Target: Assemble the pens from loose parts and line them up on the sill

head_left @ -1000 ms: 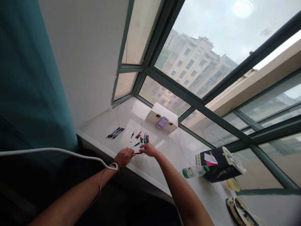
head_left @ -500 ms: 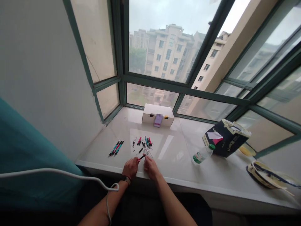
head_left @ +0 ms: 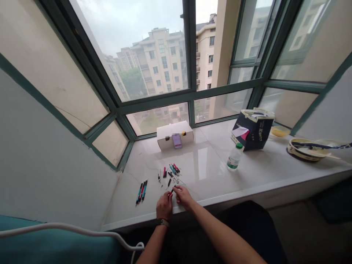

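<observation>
Between my two hands is a red and black pen barrel [head_left: 172, 191], held close to the front edge of the white sill. My left hand [head_left: 164, 206], wearing a wristband, grips its red end with closed fingers. The fingers of my right hand [head_left: 183, 196] pinch its black end. Just beyond my hands lie loose pen parts [head_left: 173, 176]: black grips, thin metal pieces and red and teal barrels. Off to the left several pens [head_left: 142, 191] in teal, red and black lie side by side.
A white box [head_left: 176, 135] with a purple packet in front stands by the window. To the right are a green-capped bottle [head_left: 233, 158], a dark paper bag [head_left: 254, 130], a yellow bowl [head_left: 279, 131] and a cream round container [head_left: 305, 151]. A white cable [head_left: 66, 227] crosses the lower left.
The camera view has rolled and turned right, so everything sits differently in the picture. Both hands still hold the pen barrel, which now looks more steeply angled.
</observation>
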A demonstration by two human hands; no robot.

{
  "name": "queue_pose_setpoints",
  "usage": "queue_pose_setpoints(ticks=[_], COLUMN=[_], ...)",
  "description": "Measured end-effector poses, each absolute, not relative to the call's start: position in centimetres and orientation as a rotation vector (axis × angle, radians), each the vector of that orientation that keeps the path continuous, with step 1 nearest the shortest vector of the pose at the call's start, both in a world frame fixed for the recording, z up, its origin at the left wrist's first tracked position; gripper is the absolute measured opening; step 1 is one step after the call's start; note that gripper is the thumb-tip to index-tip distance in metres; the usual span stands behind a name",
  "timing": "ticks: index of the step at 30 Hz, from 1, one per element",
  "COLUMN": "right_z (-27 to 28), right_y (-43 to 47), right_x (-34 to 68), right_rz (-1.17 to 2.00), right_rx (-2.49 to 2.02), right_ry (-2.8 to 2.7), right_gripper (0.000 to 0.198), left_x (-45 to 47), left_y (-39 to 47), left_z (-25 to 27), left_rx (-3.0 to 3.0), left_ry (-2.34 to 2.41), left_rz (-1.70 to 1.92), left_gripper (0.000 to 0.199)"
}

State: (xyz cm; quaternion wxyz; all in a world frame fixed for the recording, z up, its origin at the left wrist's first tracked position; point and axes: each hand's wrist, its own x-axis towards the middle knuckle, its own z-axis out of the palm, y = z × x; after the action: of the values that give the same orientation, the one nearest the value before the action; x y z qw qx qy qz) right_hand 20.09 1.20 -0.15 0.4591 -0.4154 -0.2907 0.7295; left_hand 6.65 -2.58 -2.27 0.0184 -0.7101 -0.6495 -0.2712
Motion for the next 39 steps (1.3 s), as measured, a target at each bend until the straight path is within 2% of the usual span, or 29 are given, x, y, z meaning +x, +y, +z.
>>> queue_pose_setpoints(ticks=[7,12,17,22,26,31,39], right_z=[-0.2,-0.3,-0.1,0.2,0.1,-0.7,-0.9], right_y=[0.9,1.0,1.0,1.0,0.9,1.0,0.8], right_x=[20.3,20.3,20.0,19.9,20.0,19.5,19.8], right_rz=[1.796,1.810,1.745,1.696,1.719,1.603,1.651], right_rx=[-0.985,-0.980,-1.008,-1.093,-1.041,-1.128,-1.041], right_ry=[-0.732,-0.721,-0.747,-0.756,-0.815,-0.799,-0.834], right_gripper=[0.049,0.062,0.048,0.044,0.050,0.041,0.047], left_x=[6.5,6.5,6.5,6.5,6.5,6.6,6.5], left_y=[-2.3,-2.2,-2.2,-2.3,-2.3,-2.3,-2.5], left_z=[-2.5,-2.6,-2.6,-2.5,-2.5,-2.4,-2.2], left_rx=[-2.265,-2.280,-2.278,-2.279,-2.278,-2.292,-2.291], left_ry=[-1.983,-1.960,-1.951,-1.967,-1.985,-1.988,-1.982], left_rz=[-0.918,-0.960,-0.979,-0.994,-0.992,-0.975,-0.996], left_gripper=[0.033,0.031,0.030,0.029,0.029,0.029,0.030])
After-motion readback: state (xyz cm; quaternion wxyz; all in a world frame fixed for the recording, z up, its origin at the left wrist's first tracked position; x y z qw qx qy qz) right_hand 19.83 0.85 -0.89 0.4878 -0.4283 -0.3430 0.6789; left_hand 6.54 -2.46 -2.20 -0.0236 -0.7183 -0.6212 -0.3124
